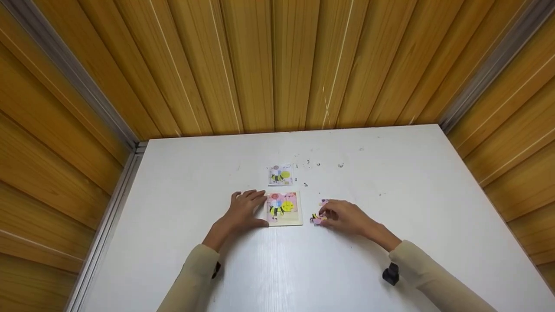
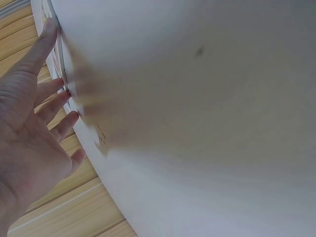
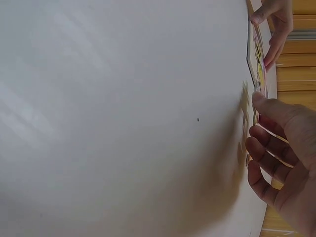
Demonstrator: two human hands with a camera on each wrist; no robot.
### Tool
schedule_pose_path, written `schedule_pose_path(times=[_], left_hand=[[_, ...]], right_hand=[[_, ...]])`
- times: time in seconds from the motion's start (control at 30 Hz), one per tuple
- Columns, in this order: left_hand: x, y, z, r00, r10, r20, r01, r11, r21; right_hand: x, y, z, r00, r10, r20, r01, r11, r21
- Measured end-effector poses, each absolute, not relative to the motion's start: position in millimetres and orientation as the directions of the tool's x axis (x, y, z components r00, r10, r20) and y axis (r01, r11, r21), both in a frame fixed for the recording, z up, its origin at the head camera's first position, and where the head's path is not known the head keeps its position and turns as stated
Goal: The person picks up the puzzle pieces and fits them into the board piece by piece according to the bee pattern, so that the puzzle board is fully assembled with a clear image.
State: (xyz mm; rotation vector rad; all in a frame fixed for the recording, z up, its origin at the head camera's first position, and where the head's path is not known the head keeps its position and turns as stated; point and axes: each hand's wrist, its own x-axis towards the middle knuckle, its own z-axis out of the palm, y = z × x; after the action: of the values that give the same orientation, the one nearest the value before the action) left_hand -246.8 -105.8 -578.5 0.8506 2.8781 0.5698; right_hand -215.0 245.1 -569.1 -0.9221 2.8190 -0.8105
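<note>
A square wooden puzzle tray [image 1: 286, 220] lies on the white table, partly filled with pieces of a bee picture. Its lower right part shows bare wood. My left hand [image 1: 246, 211] rests along the tray's left side, fingers spread, the thumb at the near left corner. In the left wrist view, my left hand's fingers [image 2: 53, 106] reach the tray's edge. To the right of the tray, my right hand [image 1: 347, 216] pinches a pink, yellow and black puzzle piece [image 1: 319, 219] between thumb and fingers. Another pink piece [image 1: 324, 202] shows partly behind that hand.
Just beyond the tray lies a small picture card [image 1: 280, 175] with a matching bee. Dark specks [image 1: 340, 165] mark the white table [image 1: 186, 173] farther back. Wood-look panels [image 1: 295, 65] stand behind the table and at both sides.
</note>
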Motion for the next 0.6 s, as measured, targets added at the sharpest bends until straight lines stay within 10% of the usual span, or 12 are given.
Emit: schedule_pose_path(times=[0.6], left_hand=[[-246.8,-105.9,-578.7,-0.837,0.546,0.027,0.516,0.773,0.368]], right_hand=[[-219.6,197.5,-577.2,-0.819,-0.553,0.154,-0.547,0.671,-0.501]])
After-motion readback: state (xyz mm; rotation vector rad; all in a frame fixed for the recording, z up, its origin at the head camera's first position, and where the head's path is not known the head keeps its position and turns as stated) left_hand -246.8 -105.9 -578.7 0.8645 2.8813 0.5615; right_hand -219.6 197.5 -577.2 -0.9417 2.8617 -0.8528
